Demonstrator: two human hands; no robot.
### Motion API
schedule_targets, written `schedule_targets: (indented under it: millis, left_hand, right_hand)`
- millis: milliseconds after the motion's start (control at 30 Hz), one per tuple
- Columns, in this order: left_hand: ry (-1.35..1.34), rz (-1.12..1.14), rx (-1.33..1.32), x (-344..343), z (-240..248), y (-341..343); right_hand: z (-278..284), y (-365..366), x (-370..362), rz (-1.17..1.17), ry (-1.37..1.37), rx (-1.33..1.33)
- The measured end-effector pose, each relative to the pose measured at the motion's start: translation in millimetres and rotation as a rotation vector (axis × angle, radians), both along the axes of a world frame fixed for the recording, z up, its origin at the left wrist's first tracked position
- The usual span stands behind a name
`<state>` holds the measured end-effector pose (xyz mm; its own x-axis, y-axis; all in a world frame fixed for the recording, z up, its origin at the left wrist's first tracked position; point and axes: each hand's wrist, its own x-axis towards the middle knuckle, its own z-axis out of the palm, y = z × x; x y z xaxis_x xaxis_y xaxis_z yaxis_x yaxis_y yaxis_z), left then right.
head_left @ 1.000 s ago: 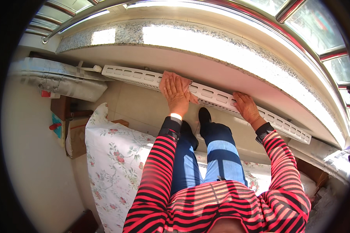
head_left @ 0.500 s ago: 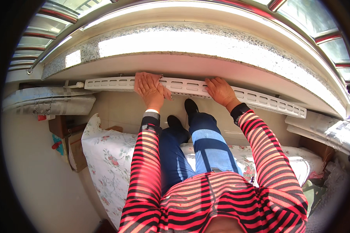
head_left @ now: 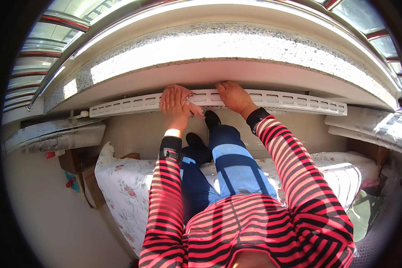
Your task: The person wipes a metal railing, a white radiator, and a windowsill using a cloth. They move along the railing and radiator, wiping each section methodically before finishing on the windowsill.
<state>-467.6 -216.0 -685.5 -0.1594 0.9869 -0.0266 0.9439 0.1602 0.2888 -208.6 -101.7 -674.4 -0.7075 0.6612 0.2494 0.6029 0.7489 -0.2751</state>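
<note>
the right hand (head_left: 233,96) had shifted left along the white radiator (head_left: 279,99), nearing the left hand (head_left: 174,102), which lay flat over a pink cloth (head_left: 194,110) atop it; less slotted surface separated them. the right's grip could not be told.

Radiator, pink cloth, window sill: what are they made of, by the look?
White radiator: probably painted metal; smooth, crisp-edged slots.
Pink cloth: fabric, matte; soft folds beside the left hand. Fibre unclear.
Window sill: granite-like stone or terrazzo, judging by grey speckling; glare hides the finish.
</note>
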Motion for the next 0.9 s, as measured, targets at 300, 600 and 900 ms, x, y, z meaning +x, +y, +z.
schedule_targets:
  millis: [300, 600, 900]
  left_hand:
    - [0.094, 0.196, 0.003, 47.3, -18.0, 11.9]
    - [-0.348, 0.046, -0.076, 140.5, 16.2, 33.4]
    - [-1.632, 0.423, -0.109, 68.7, 43.5, 33.1]
  right_hand:
    - [-3.2, 0.2, -0.8, 0.025, 0.005, -0.030]
    - [11.5, -31.8, 27.6, -0.170, 0.429, -0.122]
    - [26.8, -68.3, -39.6, -0.139, 0.311, -0.155]
